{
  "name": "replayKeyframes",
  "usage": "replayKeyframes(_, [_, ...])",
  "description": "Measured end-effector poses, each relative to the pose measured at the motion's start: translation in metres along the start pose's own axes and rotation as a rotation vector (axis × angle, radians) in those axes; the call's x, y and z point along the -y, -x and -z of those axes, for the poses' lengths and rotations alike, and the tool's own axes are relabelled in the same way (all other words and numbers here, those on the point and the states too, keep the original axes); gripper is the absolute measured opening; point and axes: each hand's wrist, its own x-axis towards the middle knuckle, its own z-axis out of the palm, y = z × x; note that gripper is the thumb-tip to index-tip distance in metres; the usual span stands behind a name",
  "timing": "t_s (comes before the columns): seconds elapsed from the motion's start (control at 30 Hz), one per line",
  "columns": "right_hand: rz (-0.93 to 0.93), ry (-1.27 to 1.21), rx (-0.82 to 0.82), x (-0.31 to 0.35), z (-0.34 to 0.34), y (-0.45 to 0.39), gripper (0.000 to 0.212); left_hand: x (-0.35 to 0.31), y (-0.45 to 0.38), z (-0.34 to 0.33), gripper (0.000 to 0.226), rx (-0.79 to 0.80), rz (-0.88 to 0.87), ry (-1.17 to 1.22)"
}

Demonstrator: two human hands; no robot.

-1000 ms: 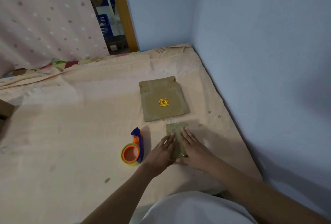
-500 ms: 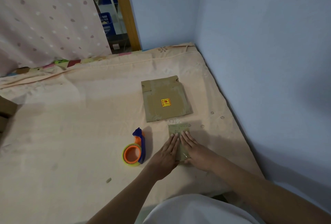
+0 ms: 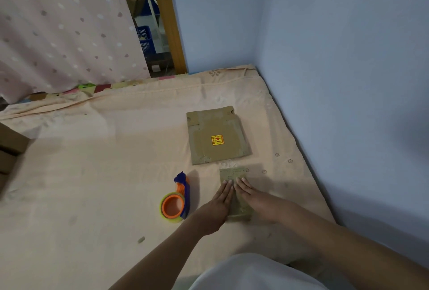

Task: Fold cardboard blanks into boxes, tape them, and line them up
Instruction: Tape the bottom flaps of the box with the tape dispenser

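Small blank [image 3: 233, 175] flat on the sheet [image 3: 92, 173], just below the big blank [image 3: 218, 136]. Left hand [image 3: 218, 206] and right hand [image 3: 257, 199] flat on it, fingers straight, gripping nothing. Probably light, thin, bendy. Best picked up by an edge. Tape [image 3: 174, 206] just beside.

A pale peach bedsheet [image 3: 92, 185] with faint flower prints. On it, a brown flat cardboard blank [image 3: 218, 136] bearing a yellow-and-red sticker [image 3: 217, 139]. Nearer than the blank, an orange, blue and yellow tape dispenser [image 3: 176, 201]. Beyond, a pink polka-dot curtain [image 3: 58, 27] and light blue walls [image 3: 336, 57].
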Motion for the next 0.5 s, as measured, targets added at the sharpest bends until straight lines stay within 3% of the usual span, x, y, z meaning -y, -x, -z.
replayKeyframes(0.1, [-0.049,-0.273,-0.134,-0.007,0.004,0.012,0.092,0.004,0.001,0.002,0.097,-0.020,0.038,0.141])
replayKeyframes(0.17, [-0.201,-0.498,-0.340,-0.008,-0.002,0.012,0.082,-0.004,0.005,0.012,0.076,-0.119,0.094,0.285])
replayKeyframes(0.23, [-0.366,-0.763,-0.427,-0.004,-0.005,0.008,0.060,-0.017,0.006,0.021,0.054,-0.208,0.156,0.464])
replayKeyframes(0.3, [-0.432,-0.981,-0.393,0.003,-0.005,0.003,0.038,-0.027,0.001,0.020,0.053,-0.298,0.230,0.612])
replayKeyframes(0.37, [-0.461,-1.049,-0.388,0.009,-0.003,0.000,0.035,-0.029,-0.005,0.015,0.062,-0.361,0.364,0.806])
replayKeyframes(0.5, [-0.471,-1.164,-0.333,0.024,0.010,0.003,0.035,-0.025,-0.013,0.025,0.065,-0.260,0.663,1.414])
